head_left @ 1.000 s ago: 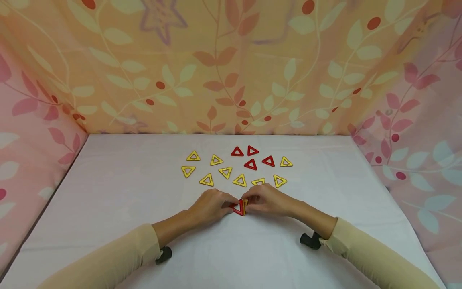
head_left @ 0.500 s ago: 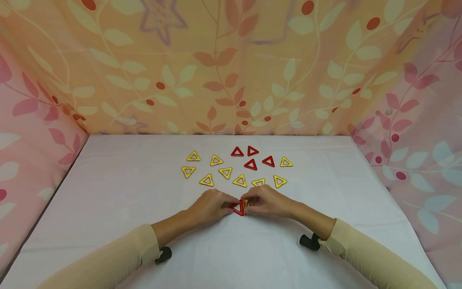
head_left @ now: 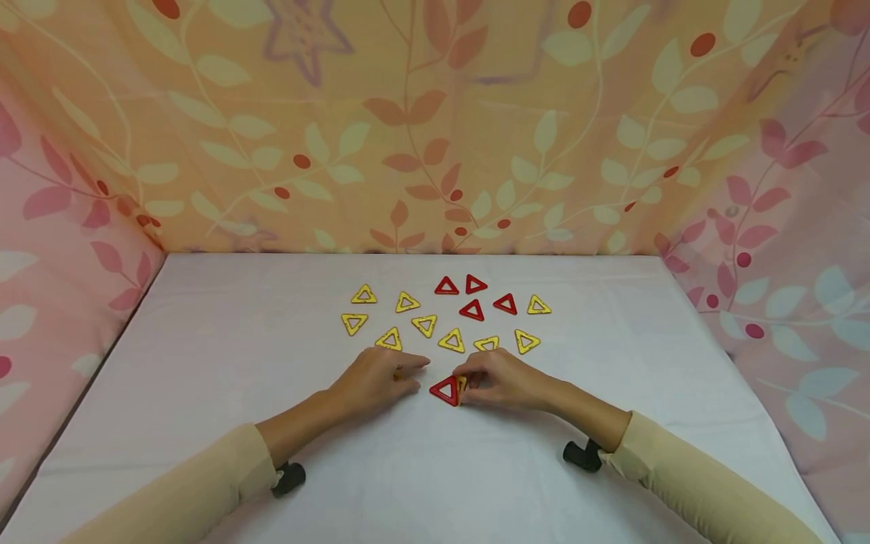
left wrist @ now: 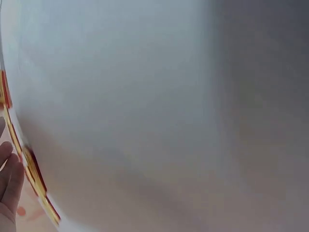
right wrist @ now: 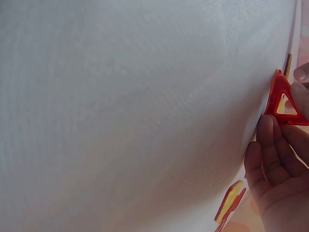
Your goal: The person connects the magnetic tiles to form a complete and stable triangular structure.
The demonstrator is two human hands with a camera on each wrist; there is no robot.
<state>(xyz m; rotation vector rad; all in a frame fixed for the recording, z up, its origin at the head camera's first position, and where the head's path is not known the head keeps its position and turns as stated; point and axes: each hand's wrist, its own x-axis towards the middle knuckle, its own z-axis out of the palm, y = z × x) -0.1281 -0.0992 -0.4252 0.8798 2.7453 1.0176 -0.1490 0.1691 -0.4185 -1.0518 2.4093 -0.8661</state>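
In the head view my left hand (head_left: 374,381) is just left of a red triangular magnetic tile (head_left: 445,391), apart from it, with thumb and fingers spread. My right hand (head_left: 506,379) pinches a yellow triangular tile (head_left: 462,385), which stands tilted against the red tile's right edge. In the right wrist view, the red tile (right wrist: 282,104) appears at the fingertips of the right hand (right wrist: 277,169); part of it is hidden by fingers. The left wrist view shows only some fingers of the left hand (left wrist: 10,186) at the lower left.
Behind the hands, several yellow triangular tiles (head_left: 424,326) lie scattered, one partly behind the right hand. Several red triangular tiles (head_left: 472,310) lie farther back. A white cloth (head_left: 238,325) covers the table, and patterned curtains (head_left: 435,136) close off its back and sides.
My left hand has let go of the red tile and drawn back to the left, its fingers parting. The right hand and the two tiles stay nearly in place.
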